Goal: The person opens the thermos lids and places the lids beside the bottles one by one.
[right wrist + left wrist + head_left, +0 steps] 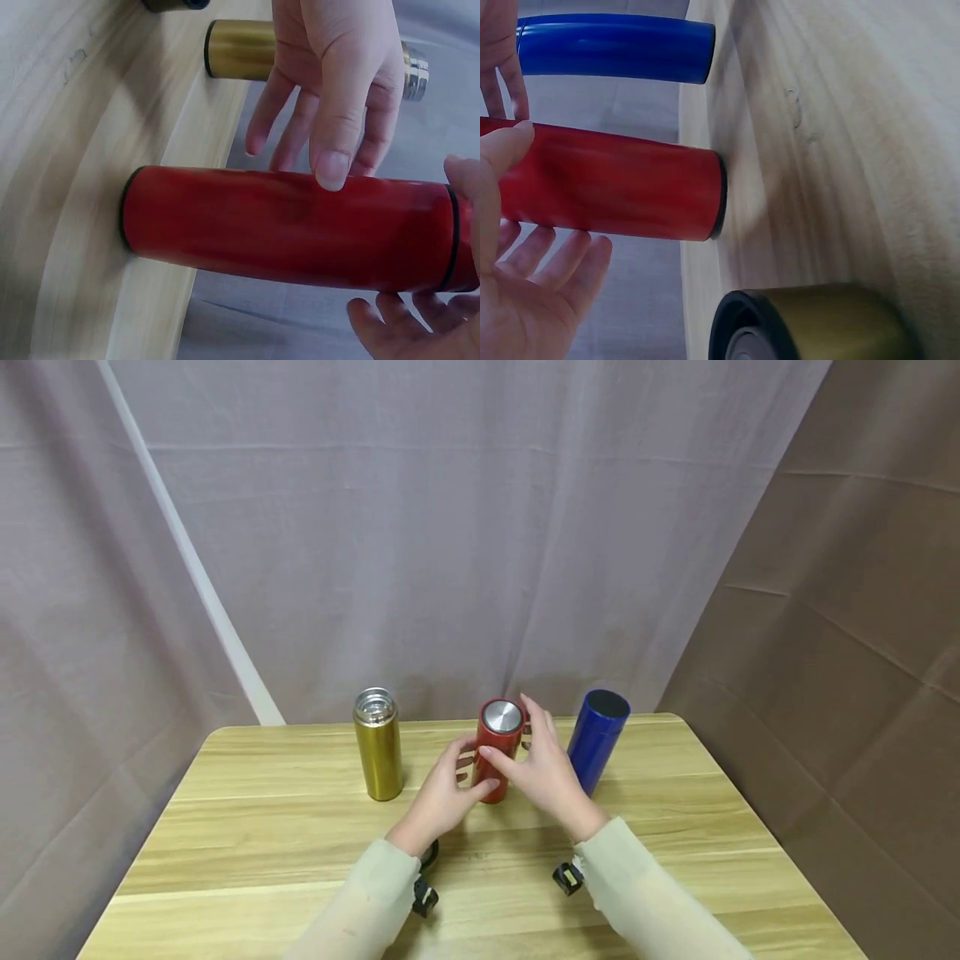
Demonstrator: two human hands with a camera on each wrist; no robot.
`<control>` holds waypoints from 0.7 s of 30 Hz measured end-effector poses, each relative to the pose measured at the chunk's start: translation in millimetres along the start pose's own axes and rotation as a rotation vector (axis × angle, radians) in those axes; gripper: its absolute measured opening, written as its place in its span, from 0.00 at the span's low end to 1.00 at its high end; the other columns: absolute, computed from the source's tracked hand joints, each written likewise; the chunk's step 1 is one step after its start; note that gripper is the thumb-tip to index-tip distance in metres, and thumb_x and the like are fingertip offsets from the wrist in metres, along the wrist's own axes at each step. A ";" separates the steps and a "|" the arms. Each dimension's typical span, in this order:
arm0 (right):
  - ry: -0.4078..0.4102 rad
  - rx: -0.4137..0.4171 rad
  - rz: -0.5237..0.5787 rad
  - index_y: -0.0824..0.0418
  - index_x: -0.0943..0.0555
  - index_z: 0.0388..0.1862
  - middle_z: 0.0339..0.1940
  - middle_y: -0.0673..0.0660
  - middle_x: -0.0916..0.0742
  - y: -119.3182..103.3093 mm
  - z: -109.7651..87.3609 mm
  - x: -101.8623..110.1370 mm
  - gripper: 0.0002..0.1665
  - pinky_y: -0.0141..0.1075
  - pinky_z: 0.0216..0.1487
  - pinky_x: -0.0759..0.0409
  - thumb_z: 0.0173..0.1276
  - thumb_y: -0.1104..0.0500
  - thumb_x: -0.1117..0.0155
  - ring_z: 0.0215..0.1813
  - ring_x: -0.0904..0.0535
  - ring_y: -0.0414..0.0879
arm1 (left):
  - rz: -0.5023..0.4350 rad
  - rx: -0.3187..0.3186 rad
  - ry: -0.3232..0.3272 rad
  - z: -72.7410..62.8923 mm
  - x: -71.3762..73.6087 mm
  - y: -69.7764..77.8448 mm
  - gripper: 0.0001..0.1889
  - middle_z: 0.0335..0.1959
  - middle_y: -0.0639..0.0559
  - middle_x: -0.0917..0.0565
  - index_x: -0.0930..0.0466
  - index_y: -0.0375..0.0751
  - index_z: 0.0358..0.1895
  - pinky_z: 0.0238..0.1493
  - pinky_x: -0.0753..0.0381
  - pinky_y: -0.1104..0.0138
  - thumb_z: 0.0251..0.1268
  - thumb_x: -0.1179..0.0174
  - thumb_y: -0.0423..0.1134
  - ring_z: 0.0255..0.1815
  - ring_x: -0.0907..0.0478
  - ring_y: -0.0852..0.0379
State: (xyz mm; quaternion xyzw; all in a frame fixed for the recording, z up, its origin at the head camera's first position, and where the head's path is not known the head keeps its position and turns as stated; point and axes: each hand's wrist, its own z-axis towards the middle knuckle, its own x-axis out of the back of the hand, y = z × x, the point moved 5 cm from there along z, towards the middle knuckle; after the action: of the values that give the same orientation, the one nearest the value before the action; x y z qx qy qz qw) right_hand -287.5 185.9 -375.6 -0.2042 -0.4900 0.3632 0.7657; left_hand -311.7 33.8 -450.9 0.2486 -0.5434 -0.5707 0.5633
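Observation:
A red thermos bottle [491, 768] with a silver-topped lid [502, 717] stands upright on the table between both hands. My left hand [442, 793] is at its left side, thumb at the front and fingers curved behind the body. From the right, my right hand [547, 772] curls round the upper part near the lid seam, thumb in front. Its fingers show past the red body [285, 229] in the right wrist view. To the left stands a gold thermos [380, 760], its silver neck uncovered. A blue thermos [597, 739] with a dark top stands behind my right hand.
A gold cap [832, 322] with a dark rim lies on the table near my left wrist, mostly hidden in the head view. The wooden table [247, 827] ends at a grey curtain [450, 568]. Black wrist mounts [567, 877] hang below the sleeves.

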 end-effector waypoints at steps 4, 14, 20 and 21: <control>0.050 0.035 -0.002 0.61 0.35 0.68 0.55 0.57 0.27 -4.3 -4.1 -1.2 0.48 0.40 0.48 0.18 0.54 0.44 0.25 0.55 0.25 0.48 | 0.029 -0.018 0.012 -5.6 0.2 1.4 0.34 0.64 0.49 0.29 0.36 0.44 0.67 0.57 0.24 0.55 0.59 0.31 0.40 0.62 0.28 0.47; 0.071 0.121 0.102 0.53 0.26 0.59 0.51 0.48 0.24 -19.1 -20.0 6.4 0.37 0.39 0.45 0.17 0.52 0.46 0.22 0.52 0.23 0.44 | 0.175 -0.089 0.015 -19.9 5.0 13.8 0.38 0.63 0.52 0.29 0.38 0.48 0.69 0.60 0.28 0.57 0.57 0.31 0.48 0.62 0.29 0.53; 0.052 0.102 0.204 0.49 0.25 0.58 0.49 0.46 0.22 -39.1 -27.6 20.5 0.35 0.35 0.43 0.17 0.51 0.48 0.22 0.50 0.23 0.42 | 0.261 -0.112 -0.012 -35.1 16.1 31.0 0.42 0.64 0.57 0.31 0.43 0.58 0.72 0.60 0.28 0.53 0.55 0.32 0.56 0.62 0.30 0.56; 0.047 0.094 0.229 0.49 0.25 0.58 0.49 0.46 0.22 -42.7 -29.0 22.9 0.35 0.35 0.42 0.17 0.52 0.50 0.21 0.50 0.23 0.42 | 0.264 -0.118 -0.018 -37.4 17.6 33.4 0.42 0.64 0.57 0.31 0.43 0.58 0.72 0.60 0.28 0.54 0.55 0.32 0.56 0.61 0.30 0.57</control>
State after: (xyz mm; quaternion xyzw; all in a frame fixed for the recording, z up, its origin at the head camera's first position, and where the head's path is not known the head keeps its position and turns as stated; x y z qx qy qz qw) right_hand -240.4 176.6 -345.9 -0.2312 -0.4278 0.4658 0.7393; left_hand -270.0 12.5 -425.7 0.1362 -0.5418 -0.5247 0.6424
